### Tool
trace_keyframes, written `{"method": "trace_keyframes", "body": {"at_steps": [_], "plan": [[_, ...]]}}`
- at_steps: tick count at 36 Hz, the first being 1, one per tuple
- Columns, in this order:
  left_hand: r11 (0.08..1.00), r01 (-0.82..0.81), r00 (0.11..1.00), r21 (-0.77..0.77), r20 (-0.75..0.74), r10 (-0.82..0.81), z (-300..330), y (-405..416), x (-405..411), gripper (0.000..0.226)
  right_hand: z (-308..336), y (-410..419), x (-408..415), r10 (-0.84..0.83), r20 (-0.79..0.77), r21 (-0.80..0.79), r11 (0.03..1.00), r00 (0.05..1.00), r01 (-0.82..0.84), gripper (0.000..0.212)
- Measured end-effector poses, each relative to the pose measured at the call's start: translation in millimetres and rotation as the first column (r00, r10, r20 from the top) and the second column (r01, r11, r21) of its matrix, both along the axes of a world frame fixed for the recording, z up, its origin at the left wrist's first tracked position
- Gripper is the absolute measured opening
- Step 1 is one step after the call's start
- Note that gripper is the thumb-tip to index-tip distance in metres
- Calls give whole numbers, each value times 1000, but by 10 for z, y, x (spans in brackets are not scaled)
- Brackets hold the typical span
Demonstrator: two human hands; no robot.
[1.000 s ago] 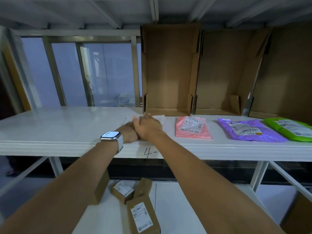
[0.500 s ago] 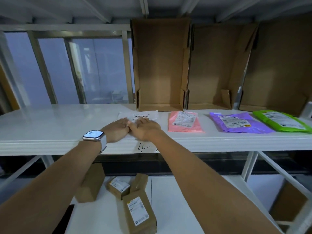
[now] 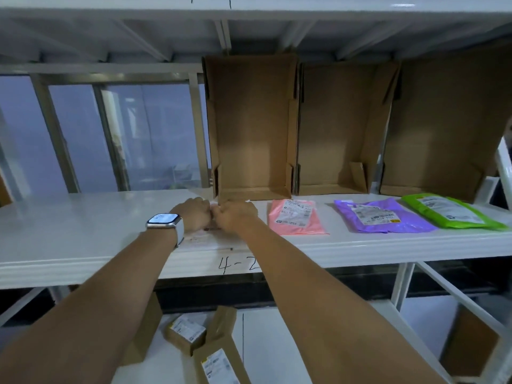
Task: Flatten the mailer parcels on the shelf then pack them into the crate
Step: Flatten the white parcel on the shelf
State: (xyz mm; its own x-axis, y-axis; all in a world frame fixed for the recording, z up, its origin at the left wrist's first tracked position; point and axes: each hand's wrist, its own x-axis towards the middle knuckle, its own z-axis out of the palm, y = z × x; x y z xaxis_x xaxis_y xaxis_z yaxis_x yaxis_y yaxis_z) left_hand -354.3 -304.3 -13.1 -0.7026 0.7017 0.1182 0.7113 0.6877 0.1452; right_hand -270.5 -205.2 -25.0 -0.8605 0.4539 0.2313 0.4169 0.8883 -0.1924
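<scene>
Head view: left hand [image 3: 194,213] and right hand [image 3: 238,216] meet knuckle to knuckle on the white mailer [image 3: 207,239], pressing it to the shelf [image 3: 83,234]; whether fingers pinch it, I cannot tell. Rightward lie pink mailer [image 3: 296,217], purple mailer [image 3: 379,216] and green mailer [image 3: 448,210], long axes running near-to-far, nearest the right hand.

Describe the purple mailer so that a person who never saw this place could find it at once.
Look at the white shelf with open cardboard boxes standing along its back. Three coloured mailers lie in a row in front of them, right of the hands. The purple mailer is the middle one, between the pink mailer and the green mailer.
</scene>
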Motion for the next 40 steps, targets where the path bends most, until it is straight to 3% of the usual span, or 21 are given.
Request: {"method": "trace_keyframes", "body": {"at_steps": [2,5,11,15,17,21,27,31,36,40], "plan": [[999,28,999,38,33,-30,-71,54,9,38,-83,-7,-42,22,-46,4,1000,999,-22,62],[994,70,992,89,101,-79,-211,139,4,36,-198,45,-96,81,5,-42,996,997,-80,67],[991,114,990,-67,88,-108,-164,63,98,74,-204,85,-104,59,146,-73,996,988,-48,76],[998,53,995,-22,81,-51,-176,111,98,46,-184,103,-90,-23,186,-57,998,982,35,86],[999,29,995,-19,98,-27,-203,104,42,45,-174,87,-68,-61,208,-54,996,976,74,86],[996,-73,996,-48,56,76,-411,181,-379,84,-158,46,-9,-134,232,-33,989,963,146,87],[996,-65,998,-67,13,66,-368,142,-259,77,-165,-2,29,-137,198,25,991,971,135,85],[995,-57,998,-87,2,57,-357,124,-232,77,-220,-94,128,-36,162,44,999,986,29,82],[996,-80,996,-33,-39,78,-303,71,-18,54,-276,-146,254,95,120,27,995,988,-99,78],[998,-39,993,49,109,34,-314,-28,109,45,-274,-121,261,103,123,6,995,987,-104,87]]}}
